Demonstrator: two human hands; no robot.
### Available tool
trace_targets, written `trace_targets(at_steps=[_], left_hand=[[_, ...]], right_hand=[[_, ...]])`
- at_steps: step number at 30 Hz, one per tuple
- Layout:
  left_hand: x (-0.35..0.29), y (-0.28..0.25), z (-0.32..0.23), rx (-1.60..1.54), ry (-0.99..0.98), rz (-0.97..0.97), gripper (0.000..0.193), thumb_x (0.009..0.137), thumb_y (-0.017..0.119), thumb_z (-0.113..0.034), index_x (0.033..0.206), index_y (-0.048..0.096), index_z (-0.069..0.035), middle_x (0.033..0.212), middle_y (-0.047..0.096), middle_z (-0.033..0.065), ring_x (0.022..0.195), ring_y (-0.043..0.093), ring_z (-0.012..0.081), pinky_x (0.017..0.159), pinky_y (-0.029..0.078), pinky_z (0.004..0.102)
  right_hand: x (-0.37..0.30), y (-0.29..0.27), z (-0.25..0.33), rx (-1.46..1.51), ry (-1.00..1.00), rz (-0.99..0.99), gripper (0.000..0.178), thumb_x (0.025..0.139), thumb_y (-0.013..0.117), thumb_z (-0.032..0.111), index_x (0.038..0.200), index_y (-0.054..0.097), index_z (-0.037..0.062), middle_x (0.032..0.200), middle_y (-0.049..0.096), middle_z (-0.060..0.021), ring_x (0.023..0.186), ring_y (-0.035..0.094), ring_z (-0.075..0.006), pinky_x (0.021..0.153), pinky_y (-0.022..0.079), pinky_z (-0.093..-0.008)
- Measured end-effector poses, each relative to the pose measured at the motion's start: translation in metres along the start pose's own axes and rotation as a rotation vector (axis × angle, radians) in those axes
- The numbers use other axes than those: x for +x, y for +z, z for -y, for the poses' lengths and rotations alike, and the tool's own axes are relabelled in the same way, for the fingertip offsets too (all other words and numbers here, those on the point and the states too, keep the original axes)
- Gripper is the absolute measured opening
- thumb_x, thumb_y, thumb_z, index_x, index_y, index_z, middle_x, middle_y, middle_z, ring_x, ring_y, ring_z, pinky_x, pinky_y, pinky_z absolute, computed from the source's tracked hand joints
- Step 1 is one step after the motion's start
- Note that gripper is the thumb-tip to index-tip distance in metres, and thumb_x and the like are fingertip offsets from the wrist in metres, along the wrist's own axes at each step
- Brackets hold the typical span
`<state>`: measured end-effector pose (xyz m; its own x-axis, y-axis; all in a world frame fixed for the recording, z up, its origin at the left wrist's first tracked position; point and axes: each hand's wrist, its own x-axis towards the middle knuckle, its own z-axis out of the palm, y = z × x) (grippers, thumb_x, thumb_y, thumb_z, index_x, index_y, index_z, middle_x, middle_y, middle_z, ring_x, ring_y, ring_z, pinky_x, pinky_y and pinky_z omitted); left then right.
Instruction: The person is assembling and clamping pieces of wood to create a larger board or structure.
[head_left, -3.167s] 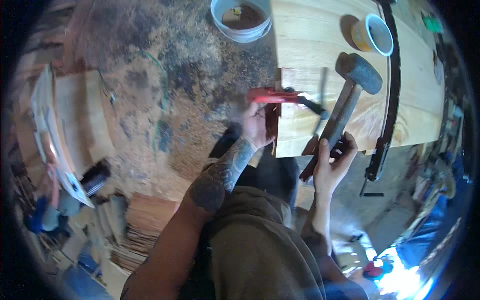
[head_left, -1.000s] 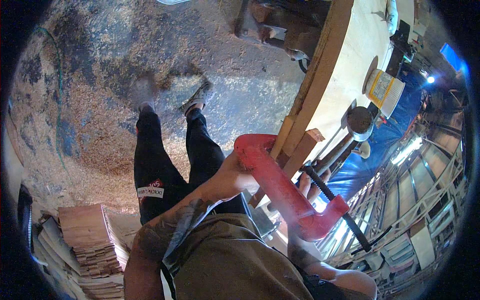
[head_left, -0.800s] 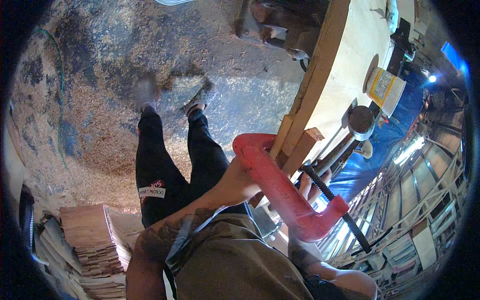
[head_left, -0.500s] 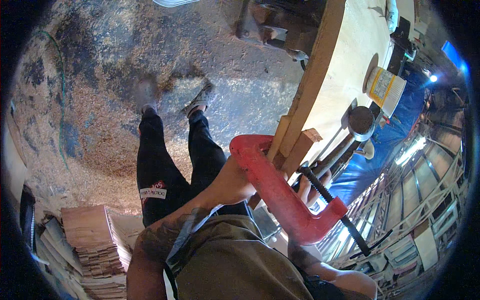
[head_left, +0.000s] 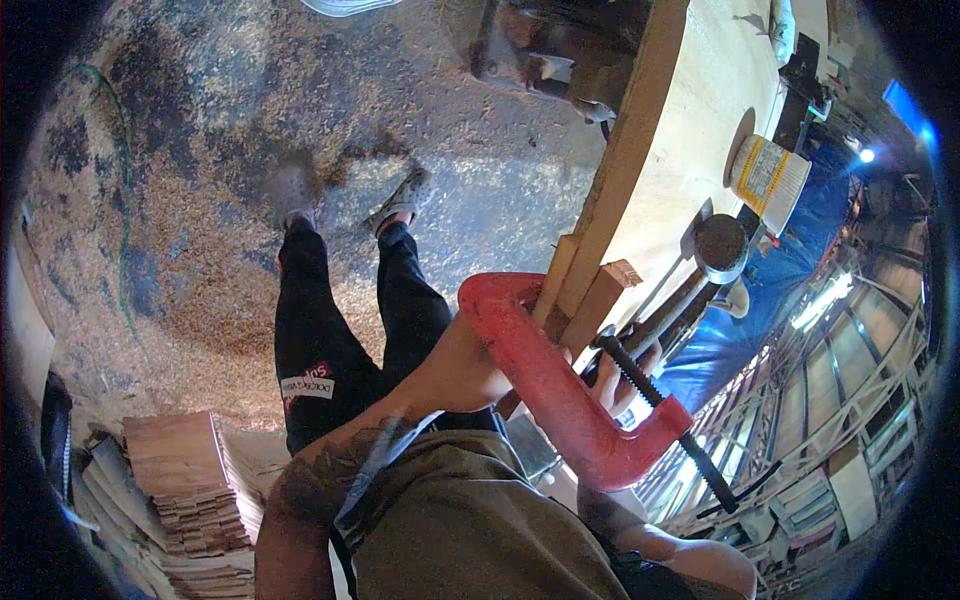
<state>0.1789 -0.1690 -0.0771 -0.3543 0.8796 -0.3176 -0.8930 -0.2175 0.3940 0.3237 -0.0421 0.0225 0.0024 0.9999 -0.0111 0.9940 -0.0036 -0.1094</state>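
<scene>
A large red C-clamp (head_left: 560,390) with a black threaded screw (head_left: 660,405) sits at the near end of a wooden workbench (head_left: 690,130). My left hand (head_left: 475,365) reaches under the clamp's red frame and is closed on it; the frame covers most of its fingers. Behind the screw, my right hand (head_left: 612,385) is partly hidden, its fingers curled at the handle end of a hammer (head_left: 722,245). The hammer's round head points away over the bench. A short wooden block (head_left: 605,298) stands by the bench edge inside the clamp.
A white tub with a yellow label (head_left: 768,185) stands farther along the bench, near a blue tarp (head_left: 800,260). Sawdust covers the floor (head_left: 200,330) around my feet. Stacked wooden boards (head_left: 180,480) are at lower left. A dark machine (head_left: 560,50) sits beyond the bench's left side.
Hardly anything differs. The view shifts very slightly; the clamp, the hammer and both hands keep their places.
</scene>
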Motion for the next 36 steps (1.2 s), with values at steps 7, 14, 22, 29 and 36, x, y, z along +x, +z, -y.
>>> trace_targets(at_steps=[7,14,22,29,36], left_hand=[[0.003,0.003,-0.004,-0.014,-0.002,-0.007,0.043,0.085,0.077,0.0,0.125,0.063,0.003,0.098,0.074,0.0085,0.089,0.07,0.0148,0.081,0.056,0.0323],[0.001,0.001,0.005,0.007,0.034,-0.019,0.038,0.084,0.078,0.0,0.12,0.064,0.002,0.091,0.073,0.0068,0.086,0.069,0.0141,0.078,0.055,0.032],[0.002,0.001,0.021,0.046,0.023,-0.007,0.036,0.085,0.077,0.0,0.119,0.064,0.001,0.091,0.073,0.0054,0.086,0.07,0.0137,0.078,0.055,0.0311],[0.006,0.006,0.011,-0.068,-0.052,-0.051,0.047,0.086,0.078,-0.001,0.129,0.06,0.001,0.11,0.072,0.0074,0.097,0.069,0.0138,0.086,0.056,0.031],[-0.015,-0.038,-0.006,0.171,0.02,-0.227,0.08,0.075,0.094,-0.032,0.139,0.055,-0.005,0.128,0.067,0.0135,0.113,0.066,0.0225,0.093,0.057,0.0387]], right_hand=[[-0.021,-0.022,-0.003,-0.089,0.024,-0.014,0.058,0.101,0.064,0.011,0.152,0.038,0.0029,0.132,0.062,-0.0128,0.117,0.062,-0.0198,0.096,0.052,-0.0262],[-0.012,-0.018,0.017,-0.173,0.048,-0.026,0.058,0.101,0.065,0.011,0.152,0.038,0.0028,0.132,0.062,-0.0131,0.118,0.062,-0.0201,0.097,0.052,-0.0264],[-0.021,-0.012,0.033,-0.26,0.066,-0.043,0.059,0.101,0.065,0.011,0.152,0.037,0.0027,0.133,0.062,-0.0135,0.119,0.062,-0.0205,0.097,0.053,-0.0267],[-0.026,-0.003,0.047,-0.292,0.089,-0.051,0.059,0.101,0.065,0.011,0.152,0.037,0.0026,0.133,0.062,-0.0139,0.12,0.062,-0.0208,0.098,0.053,-0.0269],[0.144,-0.091,0.01,-0.308,-0.658,-0.208,0.044,0.102,0.062,0.02,0.14,0.047,0.0038,0.123,0.065,-0.0155,0.116,0.063,-0.032,0.096,0.057,-0.0402]])
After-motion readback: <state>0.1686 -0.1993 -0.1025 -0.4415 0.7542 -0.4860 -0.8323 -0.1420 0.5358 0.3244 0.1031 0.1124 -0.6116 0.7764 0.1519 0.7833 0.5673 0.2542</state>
